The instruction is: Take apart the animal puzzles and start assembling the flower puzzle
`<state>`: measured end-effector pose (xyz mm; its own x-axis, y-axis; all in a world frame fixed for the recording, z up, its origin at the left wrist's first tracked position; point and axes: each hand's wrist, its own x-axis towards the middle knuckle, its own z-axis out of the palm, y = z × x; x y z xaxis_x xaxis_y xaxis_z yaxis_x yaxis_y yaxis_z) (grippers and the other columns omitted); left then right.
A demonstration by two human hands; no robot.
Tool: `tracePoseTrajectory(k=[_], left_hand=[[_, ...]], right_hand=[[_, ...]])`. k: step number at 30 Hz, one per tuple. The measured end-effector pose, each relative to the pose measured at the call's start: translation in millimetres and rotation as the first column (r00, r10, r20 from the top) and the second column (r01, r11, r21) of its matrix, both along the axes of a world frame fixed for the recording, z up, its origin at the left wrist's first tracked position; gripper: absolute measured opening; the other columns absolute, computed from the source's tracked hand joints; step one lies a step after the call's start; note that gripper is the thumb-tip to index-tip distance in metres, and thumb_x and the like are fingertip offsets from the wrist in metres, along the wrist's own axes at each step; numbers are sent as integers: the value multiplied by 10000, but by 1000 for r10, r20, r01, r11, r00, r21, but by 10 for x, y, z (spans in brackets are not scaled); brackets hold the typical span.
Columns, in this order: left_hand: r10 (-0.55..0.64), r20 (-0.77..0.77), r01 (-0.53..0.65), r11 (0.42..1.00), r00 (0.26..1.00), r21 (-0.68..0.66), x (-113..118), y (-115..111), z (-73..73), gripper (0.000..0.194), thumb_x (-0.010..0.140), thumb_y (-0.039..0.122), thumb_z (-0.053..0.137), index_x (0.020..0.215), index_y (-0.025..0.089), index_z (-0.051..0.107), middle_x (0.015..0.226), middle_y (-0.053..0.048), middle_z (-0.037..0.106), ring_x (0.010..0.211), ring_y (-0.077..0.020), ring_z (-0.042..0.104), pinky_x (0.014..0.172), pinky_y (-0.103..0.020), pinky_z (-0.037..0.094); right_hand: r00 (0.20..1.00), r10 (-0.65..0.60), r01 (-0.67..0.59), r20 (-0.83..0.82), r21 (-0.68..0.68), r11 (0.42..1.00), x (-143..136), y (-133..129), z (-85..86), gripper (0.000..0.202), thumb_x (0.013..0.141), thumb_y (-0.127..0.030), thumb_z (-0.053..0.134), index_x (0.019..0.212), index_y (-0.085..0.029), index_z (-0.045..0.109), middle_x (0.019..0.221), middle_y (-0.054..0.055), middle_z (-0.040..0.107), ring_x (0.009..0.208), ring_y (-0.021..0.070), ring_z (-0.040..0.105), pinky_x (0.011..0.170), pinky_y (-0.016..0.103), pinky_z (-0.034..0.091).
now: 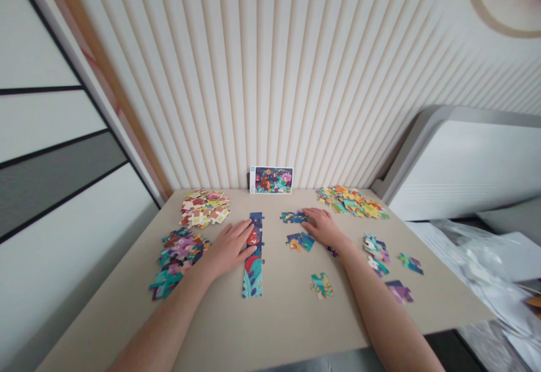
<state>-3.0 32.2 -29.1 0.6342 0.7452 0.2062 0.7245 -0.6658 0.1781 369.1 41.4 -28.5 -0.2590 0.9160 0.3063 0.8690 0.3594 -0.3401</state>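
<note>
A tall joined strip of jigsaw puzzle (253, 282) lies on the beige table, dark blue above and teal below with a red figure. My left hand (230, 246) rests beside it, fingers stretched and tips touching its left edge. Right of the strip is a short row of joined blue puzzle pieces (291, 217). My right hand (324, 229) has its fingers and thumb around the right end of that row. Just below sit more joined pieces (299, 241) with an orange shape. A dark piece (332, 251) is partly hidden under my right wrist.
A picture card (274, 180) leans against the ribbed wall. Piles of pieces lie at back left (205, 208), front left (181, 256) and back right (353, 201). Loose pieces include a teal-yellow one (322, 286), a purple one (399, 291) and a green-blue one (411, 264).
</note>
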Motion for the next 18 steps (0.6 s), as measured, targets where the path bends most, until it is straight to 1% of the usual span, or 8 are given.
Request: tracePoseTrajectory(k=[3,6,8,11,13,15,17,18], left_hand=[[-17,35,15,997,999,69,171,-16,109,496,1032,442,346,1441,202,492,1529,-109,450,1431,-271,373,1203,-502,254],[-121,34,117,988,992,104,526,-13,178,434,1030,357,354,1407,222,521,1502,-97,483,1434,-258,370,1212,-490,234],[-172,24,168,980,985,102,800,8,165,446,1029,328,344,1439,214,477,1529,-97,450,1448,-243,350,1214,-467,230],[-153,28,150,985,988,80,1118,59,73,457,1017,329,365,1431,169,475,1496,-135,482,1421,-256,393,1186,-461,274],[-124,51,120,990,991,75,1218,89,4,460,1011,326,370,1429,162,470,1476,-149,500,1390,-262,433,1162,-458,309],[-117,70,111,990,991,82,1237,103,-46,457,1012,324,366,1426,160,470,1470,-153,503,1374,-265,452,1152,-460,321],[-121,77,114,989,990,90,1215,101,-68,454,1016,321,353,1419,154,478,1474,-156,498,1374,-269,450,1156,-468,315],[-122,78,115,989,989,91,1201,95,-71,453,1018,317,346,1415,148,483,1477,-158,495,1376,-270,447,1158,-471,311]], right_hand=[[999,28,-29,-29,-25,999,-72,27,-14,447,939,-369,577,1377,-279,577,1328,76,642,1259,256,545,1108,434,327],[999,17,-19,-48,-42,999,-66,53,-14,445,927,-364,599,1364,-277,591,1296,85,653,1230,263,558,1092,436,337],[998,12,-15,-60,-39,999,-57,61,-10,446,919,-362,615,1356,-276,599,1286,89,650,1223,266,555,1086,434,342],[996,8,-10,-91,-28,1000,-64,63,0,454,895,-342,650,1342,-273,612,1260,93,639,1184,264,564,1057,414,376],[993,2,-3,-121,-10,1000,-81,62,12,479,871,-312,674,1343,-260,612,1224,100,633,1140,257,577,1027,393,408],[987,-9,11,-162,14,1000,-93,65,32,494,854,-276,679,1343,-237,611,1155,103,635,1077,246,594,985,371,443],[975,-35,43,-220,35,998,-89,76,58,435,862,-258,648,1295,-215,646,1059,94,646,981,229,613,919,350,476],[966,-55,67,-252,36,997,-78,85,71,368,873,-264,628,1233,-208,683,999,85,653,919,220,620,878,342,488]])
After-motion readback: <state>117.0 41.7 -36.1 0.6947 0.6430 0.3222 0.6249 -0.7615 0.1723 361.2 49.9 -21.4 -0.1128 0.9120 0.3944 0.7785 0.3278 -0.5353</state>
